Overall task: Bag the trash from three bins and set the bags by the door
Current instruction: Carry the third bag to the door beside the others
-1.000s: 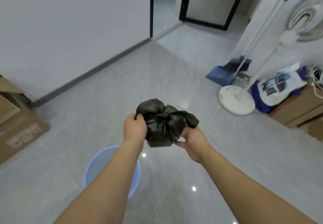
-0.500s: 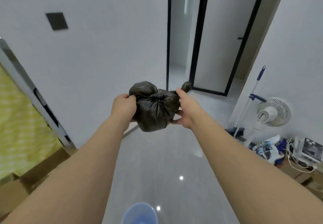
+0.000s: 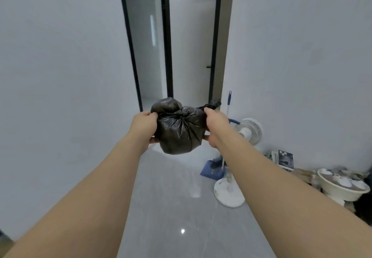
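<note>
A small black trash bag (image 3: 180,133), knotted at the top, hangs in the air in front of me at arm's length. My left hand (image 3: 144,125) grips its left knot end and side. My right hand (image 3: 214,125) grips the right knot end, whose tip sticks up past my fingers. Behind the bag stands a black-framed doorway (image 3: 149,42) with a door (image 3: 192,40) beside it. No bin is in view.
A white standing fan (image 3: 250,129) with a round base (image 3: 229,194) stands at the right wall. A blue dustpan (image 3: 211,170) and a broom handle lean there. Farther right sits a cream basin (image 3: 342,187) of dishes among clutter. Grey tiled floor runs toward the doorway.
My view has lifted from the floor toward the doorway. The blue bin has dropped out of sight below. Both hands keep hold of the bag's knot ends.
</note>
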`<state>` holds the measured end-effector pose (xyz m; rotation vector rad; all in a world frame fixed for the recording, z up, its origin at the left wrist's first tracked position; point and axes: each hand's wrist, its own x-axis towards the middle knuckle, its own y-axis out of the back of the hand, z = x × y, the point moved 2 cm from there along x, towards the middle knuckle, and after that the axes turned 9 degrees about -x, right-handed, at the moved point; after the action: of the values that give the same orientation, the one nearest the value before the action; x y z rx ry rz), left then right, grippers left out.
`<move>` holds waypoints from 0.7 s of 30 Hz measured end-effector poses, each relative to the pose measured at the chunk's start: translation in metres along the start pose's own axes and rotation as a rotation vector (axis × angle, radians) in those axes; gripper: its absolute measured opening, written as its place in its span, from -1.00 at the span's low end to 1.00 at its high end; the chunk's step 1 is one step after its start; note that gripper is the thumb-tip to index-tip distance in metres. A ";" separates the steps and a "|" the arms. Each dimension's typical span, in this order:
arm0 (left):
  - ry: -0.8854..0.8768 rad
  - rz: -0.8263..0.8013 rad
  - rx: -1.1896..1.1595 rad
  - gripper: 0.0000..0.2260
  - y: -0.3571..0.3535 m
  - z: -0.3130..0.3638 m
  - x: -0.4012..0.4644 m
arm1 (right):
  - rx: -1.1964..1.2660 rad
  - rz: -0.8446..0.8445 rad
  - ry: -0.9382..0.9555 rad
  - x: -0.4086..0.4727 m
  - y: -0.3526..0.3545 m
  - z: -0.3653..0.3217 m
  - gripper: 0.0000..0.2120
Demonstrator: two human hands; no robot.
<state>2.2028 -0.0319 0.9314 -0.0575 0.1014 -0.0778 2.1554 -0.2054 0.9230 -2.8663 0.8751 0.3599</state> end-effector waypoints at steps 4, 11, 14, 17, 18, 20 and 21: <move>-0.003 -0.135 0.021 -0.82 -0.073 -0.003 0.002 | 0.045 0.108 0.045 0.018 0.068 -0.007 -0.75; 0.042 -0.367 0.045 -0.84 -0.181 -0.007 0.002 | 0.134 0.336 0.084 0.022 0.165 -0.019 -0.83; 0.057 -0.499 0.059 -0.84 -0.230 -0.008 -0.004 | 0.173 0.471 0.103 0.013 0.208 -0.023 -0.85; 0.043 -0.644 0.057 -0.85 -0.282 -0.006 -0.024 | 0.203 0.609 0.127 -0.009 0.257 -0.029 -0.87; 0.041 -0.696 0.056 -0.86 -0.299 -0.005 -0.034 | 0.212 0.659 0.122 -0.017 0.274 -0.029 -0.88; 0.032 -0.799 0.062 -0.85 -0.333 -0.006 -0.059 | 0.231 0.759 0.109 -0.040 0.307 -0.029 -0.84; 0.027 -0.848 0.066 -0.84 -0.351 -0.007 -0.075 | 0.242 0.809 0.110 -0.053 0.325 -0.027 -0.81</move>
<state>2.1012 -0.3752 0.9530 -0.0304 0.0952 -0.9291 1.9351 -0.4499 0.9478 -2.2075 1.9233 0.1412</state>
